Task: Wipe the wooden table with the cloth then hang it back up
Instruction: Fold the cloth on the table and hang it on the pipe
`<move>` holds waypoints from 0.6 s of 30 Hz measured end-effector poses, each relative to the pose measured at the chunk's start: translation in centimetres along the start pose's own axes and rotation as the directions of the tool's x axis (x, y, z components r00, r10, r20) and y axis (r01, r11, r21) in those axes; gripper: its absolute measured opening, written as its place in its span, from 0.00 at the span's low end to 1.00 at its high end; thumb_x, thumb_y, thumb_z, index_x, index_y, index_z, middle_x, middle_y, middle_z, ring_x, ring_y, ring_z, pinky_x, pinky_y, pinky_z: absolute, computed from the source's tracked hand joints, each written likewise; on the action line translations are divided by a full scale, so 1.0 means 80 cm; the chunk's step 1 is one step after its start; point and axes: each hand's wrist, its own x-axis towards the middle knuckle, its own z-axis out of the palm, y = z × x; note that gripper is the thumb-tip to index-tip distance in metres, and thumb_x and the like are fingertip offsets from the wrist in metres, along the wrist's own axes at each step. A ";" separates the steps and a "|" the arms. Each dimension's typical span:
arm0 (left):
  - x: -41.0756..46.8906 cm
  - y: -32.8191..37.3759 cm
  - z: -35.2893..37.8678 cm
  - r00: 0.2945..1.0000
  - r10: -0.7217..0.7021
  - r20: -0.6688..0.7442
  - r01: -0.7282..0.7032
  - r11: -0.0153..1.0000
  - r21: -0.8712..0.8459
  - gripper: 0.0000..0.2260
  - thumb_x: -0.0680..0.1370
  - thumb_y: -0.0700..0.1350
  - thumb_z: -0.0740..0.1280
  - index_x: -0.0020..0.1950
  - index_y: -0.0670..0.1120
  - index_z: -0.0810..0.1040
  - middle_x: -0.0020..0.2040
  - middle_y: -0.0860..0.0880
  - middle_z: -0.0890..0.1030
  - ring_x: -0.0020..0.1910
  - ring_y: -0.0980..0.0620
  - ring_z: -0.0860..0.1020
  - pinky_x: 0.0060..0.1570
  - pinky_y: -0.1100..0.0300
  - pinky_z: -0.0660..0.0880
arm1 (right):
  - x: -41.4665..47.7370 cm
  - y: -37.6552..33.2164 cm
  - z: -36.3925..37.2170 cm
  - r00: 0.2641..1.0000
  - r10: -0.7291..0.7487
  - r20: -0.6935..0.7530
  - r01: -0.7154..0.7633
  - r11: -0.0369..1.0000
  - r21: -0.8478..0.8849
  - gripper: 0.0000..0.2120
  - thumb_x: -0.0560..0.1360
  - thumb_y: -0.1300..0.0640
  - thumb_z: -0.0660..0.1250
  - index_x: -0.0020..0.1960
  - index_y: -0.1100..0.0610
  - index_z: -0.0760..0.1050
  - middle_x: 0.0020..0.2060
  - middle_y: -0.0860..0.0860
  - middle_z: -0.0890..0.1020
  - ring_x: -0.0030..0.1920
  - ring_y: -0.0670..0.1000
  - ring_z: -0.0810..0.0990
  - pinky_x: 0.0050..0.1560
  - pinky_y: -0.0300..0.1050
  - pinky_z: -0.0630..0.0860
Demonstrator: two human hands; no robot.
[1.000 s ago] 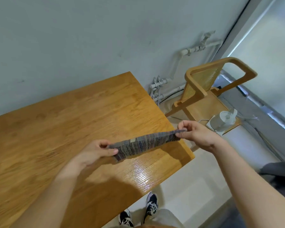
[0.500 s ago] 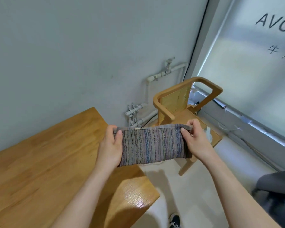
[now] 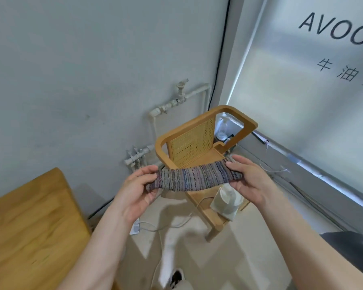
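Nearest me, one shoe (image 3: pixel 177 276) shows on the pale floor (image 3: pixel 239 258). The wooden tabletop (image 3: pixel 29 227) lies off to my left, well apart from the cloth. My left hand (image 3: pixel 137 192) pinches one end of the striped cloth (image 3: pixel 194 177), fingers curled round it, and my right hand (image 3: pixel 248 181) clamps the other end. The cloth is gathered into a narrow band and stretched between them in the air (it touches nothing but my hands). Beyond it stands a wooden chair (image 3: pixel 197 141) with a cane back and a small white appliance (image 3: pixel 226 200) on its seat. White pipes (image 3: pixel 176 101) run along the grey wall behind, beside a lettered window blind (image 3: pixel 302 80).
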 end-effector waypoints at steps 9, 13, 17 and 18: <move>0.174 0.071 0.037 0.993 -0.030 -0.113 -0.001 0.965 -0.262 0.13 0.77 0.30 0.58 0.49 0.41 0.81 0.42 0.42 0.80 0.33 0.53 0.72 0.25 0.66 0.74 | 0.189 -0.101 0.116 0.997 -0.067 0.040 0.074 0.970 -0.232 0.10 0.75 0.73 0.63 0.51 0.60 0.71 0.44 0.59 0.78 0.43 0.54 0.79 0.40 0.48 0.82; 0.271 0.121 0.042 0.975 -0.015 -0.220 -0.059 0.943 -0.327 0.12 0.77 0.31 0.61 0.53 0.41 0.81 0.43 0.42 0.81 0.35 0.53 0.74 0.28 0.65 0.74 | 0.308 -0.130 0.194 0.995 -0.035 0.097 0.062 0.954 -0.294 0.08 0.76 0.71 0.63 0.52 0.62 0.72 0.43 0.58 0.78 0.42 0.53 0.79 0.35 0.43 0.81; 0.368 0.165 0.045 0.949 -0.091 -0.303 -0.043 0.912 -0.407 0.12 0.77 0.32 0.62 0.53 0.41 0.83 0.49 0.40 0.79 0.39 0.51 0.73 0.29 0.64 0.75 | 0.417 -0.144 0.256 0.996 0.026 0.080 0.001 0.949 -0.314 0.08 0.76 0.71 0.63 0.48 0.59 0.73 0.43 0.57 0.78 0.42 0.53 0.78 0.39 0.44 0.77; 0.390 0.175 0.045 0.944 -0.100 -0.313 -0.043 0.908 -0.418 0.12 0.77 0.33 0.61 0.53 0.41 0.83 0.49 0.40 0.78 0.40 0.51 0.73 0.30 0.63 0.75 | 0.439 -0.145 0.271 0.997 0.035 0.074 -0.010 0.948 -0.317 0.09 0.76 0.71 0.62 0.47 0.59 0.73 0.42 0.57 0.78 0.41 0.52 0.78 0.38 0.45 0.76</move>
